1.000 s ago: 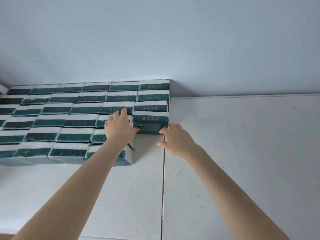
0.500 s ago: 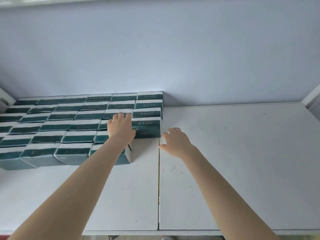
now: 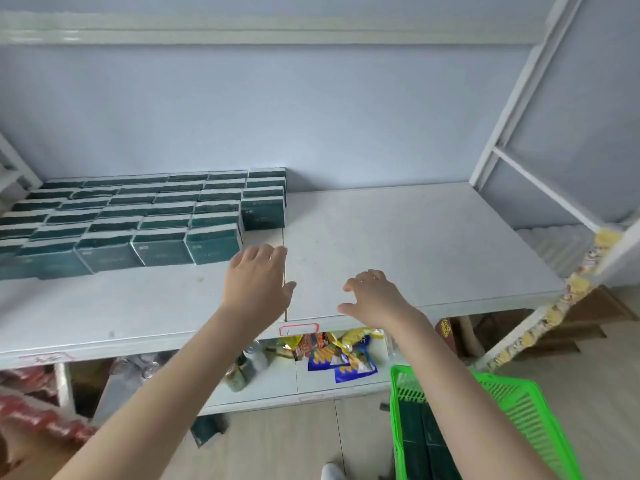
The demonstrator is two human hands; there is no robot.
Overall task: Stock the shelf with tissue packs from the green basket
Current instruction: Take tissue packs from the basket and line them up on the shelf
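— Basket?
— Low right on the floor, packs inside, under the right arm.
— Hands?
— Left hand and right hand over the shelf front, fingers spread, empty. Rows lie just beyond the left, untouched.

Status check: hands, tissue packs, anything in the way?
Hands: left hand open, empty; right hand open, empty. Rowed tissue packs on shelf left side, more in green basket. Nothing seen in the way.
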